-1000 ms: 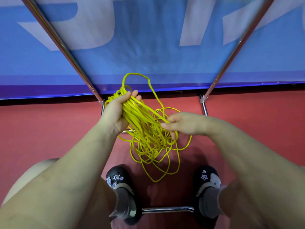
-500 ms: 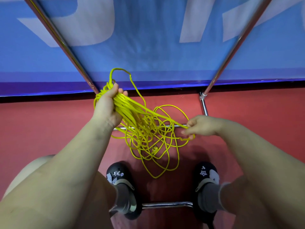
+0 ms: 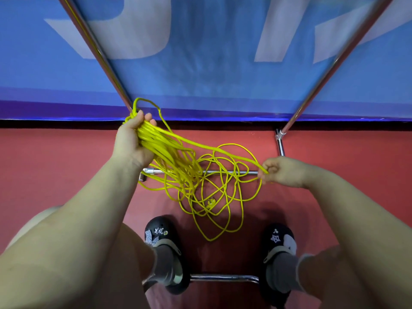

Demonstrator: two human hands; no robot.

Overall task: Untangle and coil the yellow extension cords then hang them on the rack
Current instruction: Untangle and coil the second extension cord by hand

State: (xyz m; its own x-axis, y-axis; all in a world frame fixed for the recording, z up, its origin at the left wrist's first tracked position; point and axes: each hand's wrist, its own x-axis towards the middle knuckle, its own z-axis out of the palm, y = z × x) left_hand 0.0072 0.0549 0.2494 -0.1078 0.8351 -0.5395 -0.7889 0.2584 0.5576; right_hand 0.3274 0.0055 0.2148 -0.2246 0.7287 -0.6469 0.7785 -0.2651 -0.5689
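A thin yellow cord [image 3: 191,175] hangs in a loose tangle between my two hands, its lowest loops dangling above the red floor. My left hand [image 3: 133,141] grips a thick bunch of gathered loops at the upper left, with one loop sticking up above the fist. Off to the right, my right hand [image 3: 278,171] pinches one or two strands and holds them stretched out from the tangle. A small yellow plug or connector [image 3: 210,202] shows inside the hanging loops. The chrome rack [image 3: 312,90] stands in front of me, its two slanted poles running up to the top corners.
A low chrome crossbar [image 3: 223,172] runs behind the cord, and another bar [image 3: 223,278] lies between my black shoes [image 3: 163,239]. A blue banner with white letters [image 3: 211,63] fills the wall behind. The floor [image 3: 55,170] is red.
My right hand has drawn a strand out to the right, away from the tangle, opening the loops wider. My left hand kept its grip on the bunch and shifted slightly left.
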